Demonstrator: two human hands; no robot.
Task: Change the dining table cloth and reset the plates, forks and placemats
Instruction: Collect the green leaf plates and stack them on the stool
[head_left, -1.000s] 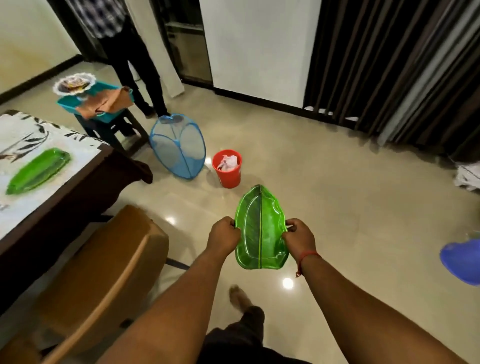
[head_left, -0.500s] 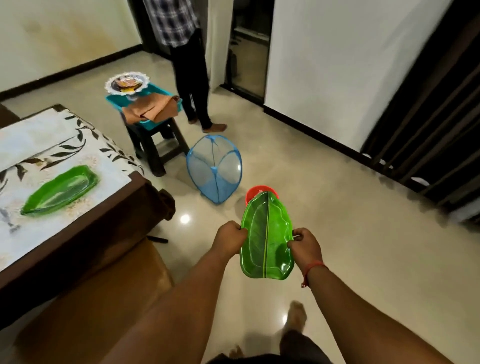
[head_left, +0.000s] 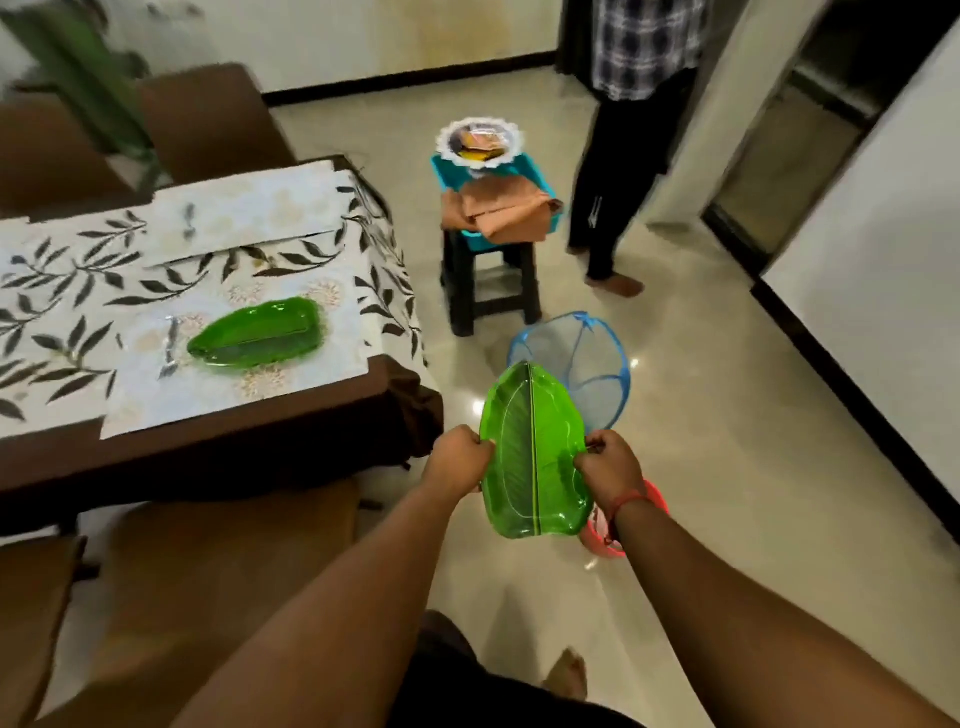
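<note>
Both hands held one green leaf-shaped plate (head_left: 535, 452) over the floor, off the desk's near right corner. Left hand (head_left: 457, 457) gripped the plate's left rim, fingers curled; right hand (head_left: 610, 462) pinched the right rim, red thread on that wrist. Plate's pointed end aimed away from the person, dark midrib running lengthwise.

Desk (head_left: 208, 462) carried a white tablecloth (head_left: 78, 280) with a dark leaf print, brown skirt below it. Second green leaf plate (head_left: 257, 335) lay on a pale placemat (head_left: 291, 384) near the desk's right edge, a fork (head_left: 170, 345) just left of it. Another placemat (head_left: 249, 213) sat at the desk's far side with a utensil on it, too blurred to identify.

Beyond the desk's right edge: dark stool (head_left: 491, 280) carrying a teal basin (head_left: 524, 171), brown cloth (head_left: 501, 210) draped over it, and a white scalloped plate (head_left: 480, 140) on top. Blue mesh hamper (head_left: 587, 358) lay on the floor behind the held plate. Red bucket (head_left: 605, 535) partly hidden by the right wrist. Second person (head_left: 631, 156) stood by the stool. No readable writing or labels anywhere.
</note>
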